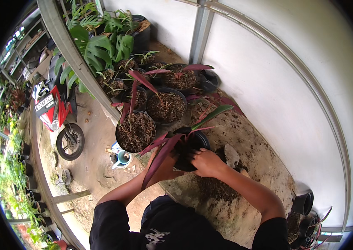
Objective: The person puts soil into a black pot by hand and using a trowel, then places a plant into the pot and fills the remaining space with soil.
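Note:
A black plastic pot [206, 140] stands before me on the dirty tabletop, holding a plant with long purple leaves [164, 157] and one greener leaf. My left hand [165, 165] is at its near left rim, partly behind a drooping leaf, thumb outside. Over the near right rim lies my right hand [207, 162], fingers reaching inside and thumb outside. The pot's interior is dark, so the soil level and fingertips are hard to see. Just right of the pot lies what looks like a hand trowel [232, 155], pale blade and wooden handle showing beside spilled dark soil [218, 189].
Several potted plants [166, 106] crowd the table's far side, with monstera [92, 47] behind. A white wall [267, 87] bounds the right; a metal post [79, 59] rises at left. On the floor are a bucket with a blue dipper [122, 157] and a red motorcycle [54, 109].

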### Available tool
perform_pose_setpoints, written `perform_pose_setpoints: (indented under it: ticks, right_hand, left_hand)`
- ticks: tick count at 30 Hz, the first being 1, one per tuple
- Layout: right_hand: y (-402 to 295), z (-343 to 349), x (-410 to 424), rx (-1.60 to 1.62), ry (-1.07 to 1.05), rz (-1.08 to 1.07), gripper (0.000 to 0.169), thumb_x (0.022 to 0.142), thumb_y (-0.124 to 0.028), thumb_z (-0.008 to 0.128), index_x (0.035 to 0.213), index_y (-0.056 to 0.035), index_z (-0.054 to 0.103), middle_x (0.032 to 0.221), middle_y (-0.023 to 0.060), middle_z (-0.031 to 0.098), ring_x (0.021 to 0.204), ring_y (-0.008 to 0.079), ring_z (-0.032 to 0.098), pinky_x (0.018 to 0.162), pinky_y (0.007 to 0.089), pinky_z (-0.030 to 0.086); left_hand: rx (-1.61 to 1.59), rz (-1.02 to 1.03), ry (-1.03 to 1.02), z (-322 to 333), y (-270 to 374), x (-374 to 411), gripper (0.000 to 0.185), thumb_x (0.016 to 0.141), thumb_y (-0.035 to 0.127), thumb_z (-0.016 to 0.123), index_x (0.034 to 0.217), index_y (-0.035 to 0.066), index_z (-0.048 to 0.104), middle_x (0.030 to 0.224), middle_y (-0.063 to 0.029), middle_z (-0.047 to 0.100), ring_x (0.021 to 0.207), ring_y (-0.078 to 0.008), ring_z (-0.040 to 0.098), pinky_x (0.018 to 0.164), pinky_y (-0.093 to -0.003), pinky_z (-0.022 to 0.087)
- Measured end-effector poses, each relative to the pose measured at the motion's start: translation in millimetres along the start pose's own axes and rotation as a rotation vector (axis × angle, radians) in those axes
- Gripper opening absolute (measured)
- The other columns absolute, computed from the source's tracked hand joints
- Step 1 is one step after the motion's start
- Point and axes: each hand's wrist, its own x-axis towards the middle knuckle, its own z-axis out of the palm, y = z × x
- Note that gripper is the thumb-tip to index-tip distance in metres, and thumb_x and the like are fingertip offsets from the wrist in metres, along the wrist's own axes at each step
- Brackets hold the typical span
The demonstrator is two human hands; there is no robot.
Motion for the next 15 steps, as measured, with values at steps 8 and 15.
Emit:
perform_pose_setpoints:
  ticks: [8, 15]
  right_hand:
    - [6.0, -7.7, 0.6, 0.014, -0.017, -0.013, 0.039, 0.08, -0.041, 0.083, 0.07, -0.0034, 0.078, 0.069, 0.0149, 0.073, 0.077, 0.0346, 0.074, 0.094, 0.0466, 0.055]
    - [17.8, -3.3, -7.1, -0.228, 0.153, -0.222, 0.08, 0.087, -0.05, 0.077, 0.146, -0.001, 0.055, 0.154, 0.0178, 0.053, 0.146, 0.032, 0.047, 0.113, 0.0515, 0.044]
  left_hand:
    - [0.103, -0.021, -0.028, -1.2, 6.3, -6.1, 0.091, 0.083, 0.068, 0.071, 0.15, 0.009, 0.056, 0.16, -0.0176, 0.046, 0.157, -0.0359, 0.029, 0.128, -0.0633, 0.011]
    - [-0.017, 0.036, 0.048, -5.0, 8.8, -5.6, 0.092, 0.083, 0.06, 0.074, 0.152, 0.004, 0.051, 0.166, -0.0185, 0.038, 0.159, -0.0377, 0.024, 0.129, -0.0596, 0.018]
